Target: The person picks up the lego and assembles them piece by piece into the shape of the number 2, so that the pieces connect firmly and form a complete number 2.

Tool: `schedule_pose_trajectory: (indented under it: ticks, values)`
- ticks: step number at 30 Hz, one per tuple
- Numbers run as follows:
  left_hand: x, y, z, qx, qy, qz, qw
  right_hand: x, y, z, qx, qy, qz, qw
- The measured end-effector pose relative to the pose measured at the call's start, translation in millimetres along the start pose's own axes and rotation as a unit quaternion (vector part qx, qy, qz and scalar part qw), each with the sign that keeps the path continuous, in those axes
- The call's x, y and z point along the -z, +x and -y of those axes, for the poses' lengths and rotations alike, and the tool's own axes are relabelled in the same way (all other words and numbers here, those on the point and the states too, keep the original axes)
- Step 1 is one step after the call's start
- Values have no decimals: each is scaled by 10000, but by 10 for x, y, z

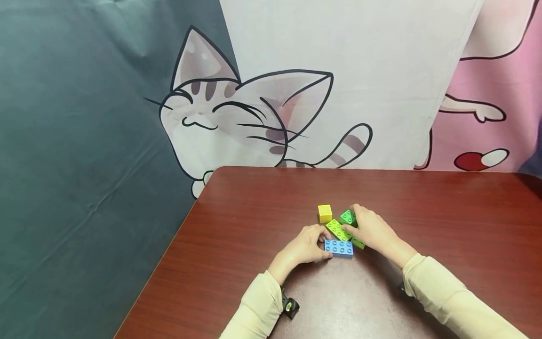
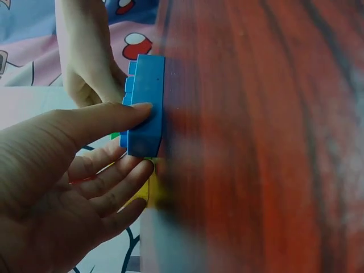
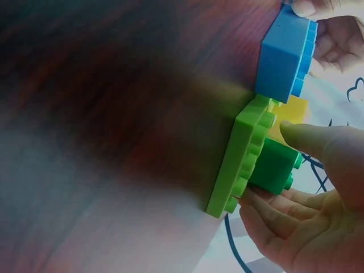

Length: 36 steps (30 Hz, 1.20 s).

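My left hand (image 1: 308, 245) holds the left end of a blue brick (image 1: 338, 248). Its thumb presses the near face in the left wrist view, and the fingers curl behind. Beyond the blue brick a lime-green brick (image 1: 336, 229) lies at a slant, studs up. My right hand (image 1: 374, 230) is around a small dark green brick (image 3: 276, 165), thumb on one side and fingers on the other. Another lime-green brick (image 3: 236, 159) lies on the table just below that hand, partly covered by it in the head view.
A yellow block (image 1: 324, 213) stands behind the lime brick, left of the dark green one. All lie on a brown wooden table (image 1: 254, 212). Behind its far edge hangs a curtain (image 1: 381, 70) with a cartoon cat.
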<state>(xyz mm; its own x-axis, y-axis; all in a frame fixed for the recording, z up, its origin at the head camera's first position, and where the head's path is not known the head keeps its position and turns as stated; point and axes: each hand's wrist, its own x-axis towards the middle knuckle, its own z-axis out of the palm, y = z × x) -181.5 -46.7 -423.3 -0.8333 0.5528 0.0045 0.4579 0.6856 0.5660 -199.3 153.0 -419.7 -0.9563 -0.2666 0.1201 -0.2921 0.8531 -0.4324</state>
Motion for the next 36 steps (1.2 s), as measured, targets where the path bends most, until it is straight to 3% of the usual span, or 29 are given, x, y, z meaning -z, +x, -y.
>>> schedule_pose_trajectory:
  ticks: [12, 21, 36]
  values:
    - [6, 16, -27, 247, -118, 156, 9995, -47, -12, 36, -101, -183, -28, 9998]
    - [-6, 83, 0, 281, -424, 160, 9986, -22, 20, -20, -268, 261, -56, 9993]
    - [7, 94, 27, 557, -681, 212, 9959, 65, -74, 16, 46, 336, -356, 9988]
